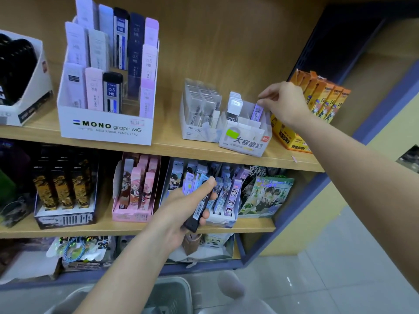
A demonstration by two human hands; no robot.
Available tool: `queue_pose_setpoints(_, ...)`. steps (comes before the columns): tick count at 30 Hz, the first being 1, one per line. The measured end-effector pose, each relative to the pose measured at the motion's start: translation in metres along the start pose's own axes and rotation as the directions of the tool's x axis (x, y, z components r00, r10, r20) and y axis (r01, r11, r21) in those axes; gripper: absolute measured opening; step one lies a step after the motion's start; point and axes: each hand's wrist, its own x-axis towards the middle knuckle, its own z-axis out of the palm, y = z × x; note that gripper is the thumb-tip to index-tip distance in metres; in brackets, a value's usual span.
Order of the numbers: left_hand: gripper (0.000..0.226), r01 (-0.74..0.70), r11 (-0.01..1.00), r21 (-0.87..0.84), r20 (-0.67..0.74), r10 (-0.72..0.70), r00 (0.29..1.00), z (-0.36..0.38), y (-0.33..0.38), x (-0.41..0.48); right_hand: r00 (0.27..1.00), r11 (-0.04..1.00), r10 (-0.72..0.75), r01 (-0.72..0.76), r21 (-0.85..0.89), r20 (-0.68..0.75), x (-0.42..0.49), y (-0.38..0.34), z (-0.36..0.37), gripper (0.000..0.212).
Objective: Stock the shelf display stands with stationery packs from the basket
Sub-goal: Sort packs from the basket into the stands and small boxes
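Right hand (282, 103), 2 o'clock: pinches purple pack (257, 112) standing in white stand (246, 141). Left hand (178, 210), 6 o'clock: curled round black pack (196, 217).

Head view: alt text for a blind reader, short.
The right hand pinches the top of a lilac pack standing in a white stand on the upper shelf. The left hand grips a black pack in front of the middle shelf; a grey basket shows at the bottom edge.
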Motion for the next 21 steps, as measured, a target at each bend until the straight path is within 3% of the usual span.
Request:
queue_pose_setpoints(2, 0.055, 0.015, 1.000, 0.013, -0.007, -0.015, 1.000, -0.001, 0.000, 0.001, 1.000, 1.000, 0.024, -0.024, 0.007, -0.015, 0.002, 0.003, 0.004, 0.016)
queue_pose_setpoints(4, 0.036, 0.042, 0.999, 0.008, -0.023, -0.042, 0.999, -0.002, 0.000, 0.002, 0.998, 0.999, 0.038, -0.037, 0.010, -0.048, 0.004, 0.005, 0.007, 0.019)
queue_pose_setpoints(8, 0.012, 0.035, 0.994, -0.107, -0.012, -0.037, 0.999, -0.002, 0.002, 0.000, 0.995, 0.998, 0.054, -0.053, 0.015, -0.086, 0.003, 0.002, 0.009, 0.025)
queue_pose_setpoints(15, 0.014, -0.069, 0.986, -0.154, 0.030, 0.074, 0.997, 0.001, 0.003, -0.007, 0.953, 0.996, -0.081, 0.084, -0.001, -0.293, -0.040, -0.033, 0.005, 0.020)
queue_pose_setpoints(18, 0.016, -0.126, 0.970, -0.209, 0.051, 0.140, 0.989, 0.003, 0.004, -0.012, 0.969, 0.979, -0.159, 0.179, 0.100, -0.188, -0.072, -0.057, 0.004, 0.013)
queue_pose_setpoints(21, 0.018, -0.184, 0.964, -0.193, 0.031, 0.193, 0.981, 0.001, 0.006, -0.017, 0.987, 0.965, -0.158, 0.148, 0.216, 0.027, -0.106, -0.076, 0.008, 0.006)
